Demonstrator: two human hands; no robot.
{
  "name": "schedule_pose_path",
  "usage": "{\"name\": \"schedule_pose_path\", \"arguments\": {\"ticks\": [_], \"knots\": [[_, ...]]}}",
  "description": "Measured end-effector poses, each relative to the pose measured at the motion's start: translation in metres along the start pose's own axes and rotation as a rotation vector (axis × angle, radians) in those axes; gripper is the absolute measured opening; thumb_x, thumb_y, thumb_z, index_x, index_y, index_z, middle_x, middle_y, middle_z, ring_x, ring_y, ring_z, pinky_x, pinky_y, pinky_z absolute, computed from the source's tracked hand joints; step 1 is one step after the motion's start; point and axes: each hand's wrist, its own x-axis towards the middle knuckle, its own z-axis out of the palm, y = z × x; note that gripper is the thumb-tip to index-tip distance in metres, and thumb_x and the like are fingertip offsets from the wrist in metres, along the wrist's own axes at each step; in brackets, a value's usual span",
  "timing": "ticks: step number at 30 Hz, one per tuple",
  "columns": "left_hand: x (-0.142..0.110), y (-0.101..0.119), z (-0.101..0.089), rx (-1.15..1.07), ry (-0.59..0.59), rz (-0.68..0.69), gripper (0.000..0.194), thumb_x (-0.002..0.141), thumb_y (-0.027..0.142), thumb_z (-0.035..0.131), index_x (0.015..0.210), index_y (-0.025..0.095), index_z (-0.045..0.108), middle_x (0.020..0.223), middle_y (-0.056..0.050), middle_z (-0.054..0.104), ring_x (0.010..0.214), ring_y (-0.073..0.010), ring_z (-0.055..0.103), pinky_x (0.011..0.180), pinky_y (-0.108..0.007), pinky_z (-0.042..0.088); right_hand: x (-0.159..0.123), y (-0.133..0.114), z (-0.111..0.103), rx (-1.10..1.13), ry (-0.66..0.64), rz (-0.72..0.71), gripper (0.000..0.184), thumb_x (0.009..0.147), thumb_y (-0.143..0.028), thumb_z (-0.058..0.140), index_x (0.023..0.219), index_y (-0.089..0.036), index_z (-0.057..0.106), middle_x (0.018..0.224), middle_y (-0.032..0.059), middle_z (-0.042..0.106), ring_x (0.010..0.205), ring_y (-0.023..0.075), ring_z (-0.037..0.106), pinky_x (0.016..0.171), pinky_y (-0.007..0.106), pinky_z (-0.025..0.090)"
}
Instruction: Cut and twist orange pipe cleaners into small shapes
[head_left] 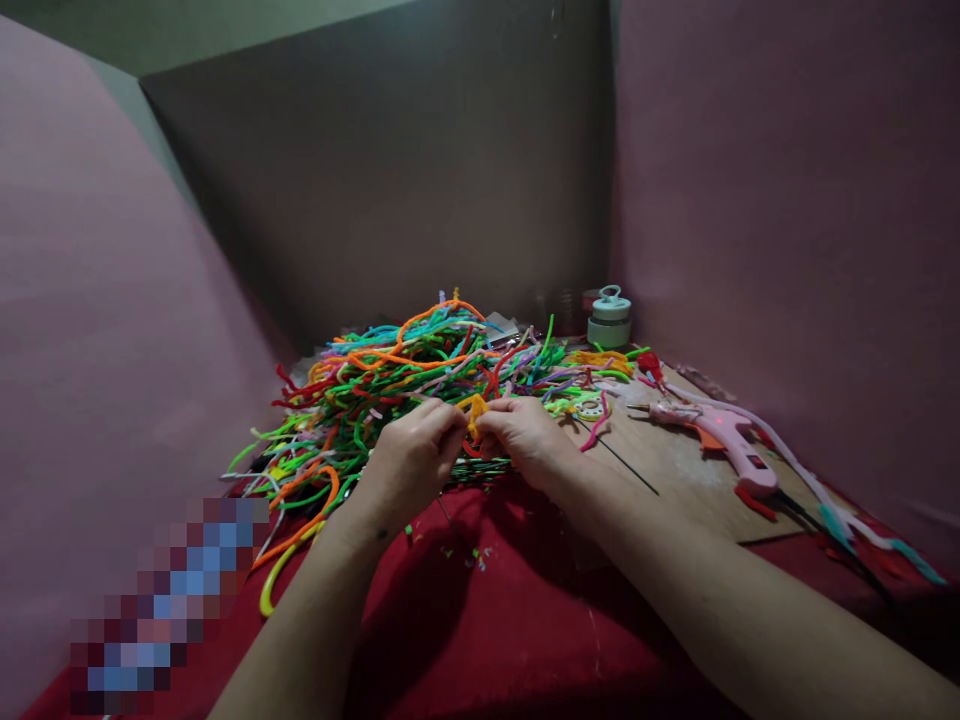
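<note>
Both hands meet near the middle of the view, just in front of a big heap of coloured pipe cleaners [405, 365]. Between them is a bent yellow-orange pipe cleaner [478, 406]. My left hand [420, 445] is closed, its fingertips pinching at the left side of that piece. My right hand [529, 435] is closed too, thumb and forefinger gripping its right side. Fingers partly cover the piece, so its full shape is hidden. A bit of red-orange pipe cleaner [471, 449] shows just below the fingertips; whether it joins the held one I cannot tell.
A pink glue gun [724, 435] lies on a wooden board [652, 480] at the right, its cord running toward the front. Behind stands a pale green lidded container [609, 322]. Tiny scraps [469, 555] dot the red cloth [510, 620]. Pink panels flank both sides.
</note>
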Motion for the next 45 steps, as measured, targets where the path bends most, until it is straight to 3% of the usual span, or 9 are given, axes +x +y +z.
{"name": "schedule_pose_path", "arguments": {"ticks": [9,15,20,22,25,28,34,40,45], "knots": [[-0.003,0.007,0.012,0.22,-0.053,-0.017,0.017,0.086,0.018,0.037,0.074,0.017,0.05,0.072,-0.003,0.05,0.062,-0.0122,0.048,0.057,-0.023,0.037,-0.005,0.002,0.002,-0.13,-0.002,-0.032,0.006,0.056,-0.016,0.053,0.052,-0.013,0.057,0.041,-0.005,0.045,0.04,0.0068,0.038,0.041,0.021,0.028],[-0.002,0.007,0.013,0.043,0.025,-0.005,0.01,0.083,0.013,0.04,0.084,0.018,0.049,0.077,-0.002,0.051,0.066,-0.0124,0.049,0.06,-0.024,0.039,-0.005,0.003,0.003,-0.082,0.004,-0.042,0.007,0.058,-0.019,0.054,0.053,-0.014,0.056,0.045,-0.0036,0.049,0.042,0.0075,0.041,0.042,0.021,0.03],[0.004,-0.003,-0.002,-0.483,0.132,-0.413,0.042,0.069,0.029,0.063,0.106,0.019,0.046,0.087,-0.002,0.054,0.057,-0.0089,0.051,0.05,-0.022,0.041,-0.004,-0.003,0.003,0.062,-0.041,0.042,0.011,0.058,-0.024,0.061,0.059,-0.013,0.06,0.05,-0.0013,0.055,0.044,0.0083,0.046,0.045,0.022,0.036],[0.006,-0.005,-0.008,-0.718,0.027,-0.597,0.043,0.065,0.036,0.066,0.099,0.016,0.049,0.075,0.001,0.054,0.049,-0.0081,0.048,0.043,-0.021,0.038,-0.005,-0.004,0.003,0.085,-0.049,0.051,0.011,0.057,-0.023,0.061,0.059,-0.012,0.061,0.051,-0.0006,0.055,0.044,0.0083,0.047,0.046,0.022,0.037],[0.007,0.0,-0.012,-0.883,-0.122,-0.693,0.03,0.066,0.039,0.065,0.075,0.014,0.053,0.054,0.005,0.047,0.04,-0.0057,0.039,0.039,-0.019,0.03,-0.006,-0.003,0.003,0.075,-0.076,0.056,0.012,0.058,-0.023,0.062,0.058,-0.011,0.061,0.05,0.0001,0.055,0.044,0.0085,0.047,0.046,0.022,0.036],[0.008,0.006,-0.008,-0.851,-0.047,-0.651,0.025,0.066,0.035,0.064,0.063,0.014,0.051,0.048,0.006,0.041,0.042,-0.0047,0.034,0.04,-0.018,0.025,-0.006,-0.001,0.003,0.048,-0.074,0.059,0.012,0.057,-0.022,0.062,0.057,-0.01,0.061,0.05,0.0004,0.056,0.044,0.0084,0.047,0.045,0.022,0.037],[0.007,0.002,0.001,-0.622,0.093,-0.415,0.02,0.062,0.021,0.067,0.054,0.014,0.051,0.065,0.002,0.05,0.063,-0.0091,0.047,0.059,-0.022,0.039,-0.005,-0.001,0.003,0.144,-0.107,0.067,0.007,0.055,-0.018,0.061,0.055,-0.011,0.061,0.049,-0.0002,0.057,0.044,0.0089,0.049,0.047,0.022,0.039],[0.006,0.003,-0.005,-1.023,-0.153,-0.51,0.018,0.072,0.028,0.061,0.074,0.015,0.049,0.067,0.001,0.059,0.054,-0.0091,0.054,0.049,-0.022,0.043,-0.003,-0.001,0.0,0.298,-0.216,0.121,0.012,0.056,-0.021,0.068,0.061,-0.011,0.063,0.049,-0.0005,0.057,0.046,0.0089,0.051,0.049,0.022,0.041],[0.007,0.001,-0.003,-1.088,-0.161,-0.505,0.024,0.067,0.02,0.066,0.079,0.015,0.046,0.07,0.001,0.062,0.06,-0.0118,0.061,0.057,-0.025,0.05,-0.002,-0.003,-0.003,0.244,-0.118,0.112,0.011,0.059,-0.02,0.066,0.056,-0.011,0.06,0.045,-0.0014,0.053,0.04,0.0079,0.047,0.042,0.021,0.036]]}}
